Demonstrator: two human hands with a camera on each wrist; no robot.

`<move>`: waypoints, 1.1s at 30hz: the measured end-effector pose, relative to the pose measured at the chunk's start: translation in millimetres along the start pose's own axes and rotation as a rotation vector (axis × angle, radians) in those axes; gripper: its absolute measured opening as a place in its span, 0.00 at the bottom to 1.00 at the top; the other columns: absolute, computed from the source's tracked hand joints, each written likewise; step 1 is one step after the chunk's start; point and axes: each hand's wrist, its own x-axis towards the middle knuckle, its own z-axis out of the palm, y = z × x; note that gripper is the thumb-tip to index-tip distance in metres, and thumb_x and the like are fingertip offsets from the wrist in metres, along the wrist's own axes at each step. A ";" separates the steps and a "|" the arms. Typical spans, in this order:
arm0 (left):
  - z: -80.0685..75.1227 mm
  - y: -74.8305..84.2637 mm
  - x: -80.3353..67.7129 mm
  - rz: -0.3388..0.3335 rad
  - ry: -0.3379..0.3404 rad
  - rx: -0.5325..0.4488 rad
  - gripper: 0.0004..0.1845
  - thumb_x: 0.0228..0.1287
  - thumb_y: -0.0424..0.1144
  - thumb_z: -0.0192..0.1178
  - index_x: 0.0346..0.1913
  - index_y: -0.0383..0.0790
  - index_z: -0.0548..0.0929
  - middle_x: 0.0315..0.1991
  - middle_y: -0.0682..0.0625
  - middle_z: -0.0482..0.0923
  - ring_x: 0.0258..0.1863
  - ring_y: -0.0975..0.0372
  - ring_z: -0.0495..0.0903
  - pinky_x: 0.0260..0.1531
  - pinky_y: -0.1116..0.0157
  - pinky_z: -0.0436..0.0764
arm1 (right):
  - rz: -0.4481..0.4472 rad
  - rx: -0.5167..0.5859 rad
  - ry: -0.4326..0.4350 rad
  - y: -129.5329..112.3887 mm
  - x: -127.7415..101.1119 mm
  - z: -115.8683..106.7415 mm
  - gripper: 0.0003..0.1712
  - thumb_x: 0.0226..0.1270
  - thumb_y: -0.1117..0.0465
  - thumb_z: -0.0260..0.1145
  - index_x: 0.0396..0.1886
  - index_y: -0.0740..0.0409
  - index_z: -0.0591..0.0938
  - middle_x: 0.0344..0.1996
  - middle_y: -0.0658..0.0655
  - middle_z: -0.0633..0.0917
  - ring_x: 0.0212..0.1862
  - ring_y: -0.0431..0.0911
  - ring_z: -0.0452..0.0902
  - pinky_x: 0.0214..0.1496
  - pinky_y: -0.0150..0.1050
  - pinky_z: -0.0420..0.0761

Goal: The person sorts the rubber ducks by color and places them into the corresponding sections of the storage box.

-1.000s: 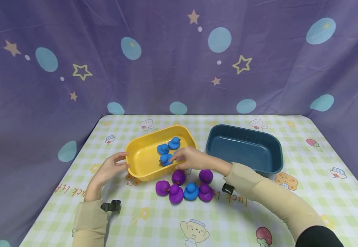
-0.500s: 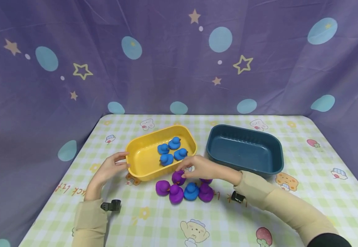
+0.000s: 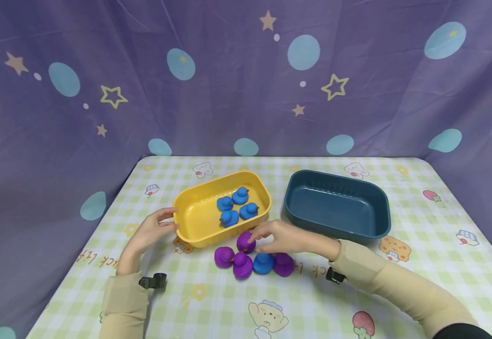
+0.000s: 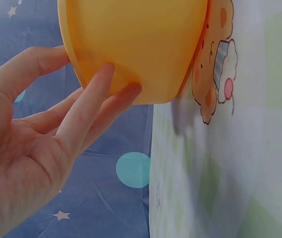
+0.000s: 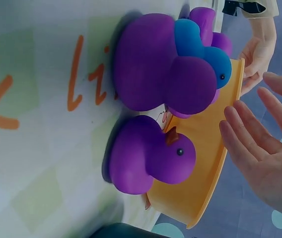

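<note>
My left hand (image 3: 154, 230) touches the left end of the yellow bin (image 3: 197, 244) with its fingers (image 4: 94, 99) straight against the outer wall. Inside that bin sit several blue rubber ducks (image 3: 229, 218). My right hand (image 3: 286, 237) is over the loose ducks in front of the bins, fingers apart and holding nothing. Its fingertips overlap a purple rubber duck (image 3: 246, 242) in the head view. Close by are a blue duck (image 3: 264, 263) and more purple ducks (image 3: 242, 266). In the right wrist view, a purple duck (image 5: 131, 153), hidden under the hand in the head view, stands nearest.
To the right of the yellow bin stands a dark teal bin (image 3: 343, 231), with no ducks in it. A checked cloth with printed cartoons covers the table (image 3: 203, 315). A purple patterned curtain (image 3: 229, 84) hangs behind.
My right hand has moved out of the yellow bin toward me and slightly right, over the loose ducks. A blue duck it covered now shows in the bin. My left hand stays put.
</note>
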 end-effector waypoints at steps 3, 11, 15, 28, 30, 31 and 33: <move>-0.1 0.2 -0.2 -0.002 -0.002 0.000 0.29 0.61 0.33 0.56 0.63 0.25 0.61 0.59 0.27 0.63 0.52 0.41 0.74 0.51 0.53 0.73 | 0.002 -0.020 -0.006 -0.5 -2.7 -0.1 0.15 0.57 0.63 0.64 0.46 0.60 0.82 0.47 0.57 0.81 0.47 0.51 0.78 0.48 0.37 0.78; -0.1 0.0 -1.0 -0.002 -0.004 0.001 0.29 0.61 0.33 0.56 0.63 0.25 0.61 0.59 0.27 0.63 0.52 0.41 0.74 0.51 0.53 0.74 | -0.022 -0.043 -0.053 1.5 -8.0 2.1 0.15 0.58 0.62 0.65 0.45 0.60 0.82 0.43 0.52 0.82 0.47 0.48 0.78 0.49 0.36 0.77; -0.2 0.2 -0.8 -0.006 -0.007 0.000 0.30 0.61 0.34 0.57 0.63 0.25 0.61 0.60 0.27 0.63 0.52 0.41 0.73 0.52 0.53 0.73 | -0.028 -0.067 -0.064 2.7 -10.3 3.0 0.15 0.58 0.61 0.65 0.45 0.60 0.82 0.43 0.53 0.83 0.45 0.45 0.77 0.49 0.35 0.76; -0.3 2.5 -0.8 -0.012 -0.009 0.004 0.30 0.61 0.34 0.56 0.63 0.26 0.61 0.60 0.27 0.63 0.53 0.42 0.73 0.52 0.52 0.72 | -0.039 -0.095 -0.080 8.8 -15.5 9.2 0.17 0.56 0.61 0.67 0.46 0.59 0.81 0.45 0.52 0.81 0.49 0.40 0.75 0.52 0.32 0.74; -0.2 2.3 -0.9 -0.011 -0.009 0.000 0.30 0.61 0.34 0.57 0.63 0.26 0.61 0.60 0.27 0.63 0.53 0.42 0.73 0.52 0.52 0.72 | -0.037 -0.096 -0.079 9.4 -15.6 10.3 0.18 0.56 0.61 0.67 0.47 0.59 0.81 0.45 0.52 0.81 0.49 0.40 0.75 0.52 0.32 0.74; -0.2 2.2 -1.0 -0.011 -0.009 -0.001 0.30 0.61 0.34 0.57 0.63 0.26 0.61 0.60 0.27 0.63 0.52 0.42 0.73 0.52 0.52 0.72 | -0.037 -0.096 -0.078 10.2 -15.7 11.1 0.18 0.56 0.61 0.68 0.47 0.59 0.81 0.45 0.52 0.81 0.49 0.40 0.75 0.52 0.31 0.74; -0.2 2.2 -1.3 -0.011 -0.007 -0.001 0.30 0.61 0.34 0.57 0.63 0.26 0.61 0.60 0.27 0.63 0.52 0.42 0.74 0.52 0.52 0.72 | -0.036 -0.092 -0.076 11.1 -15.9 12.4 0.19 0.55 0.61 0.68 0.47 0.60 0.81 0.45 0.53 0.81 0.49 0.40 0.75 0.52 0.31 0.74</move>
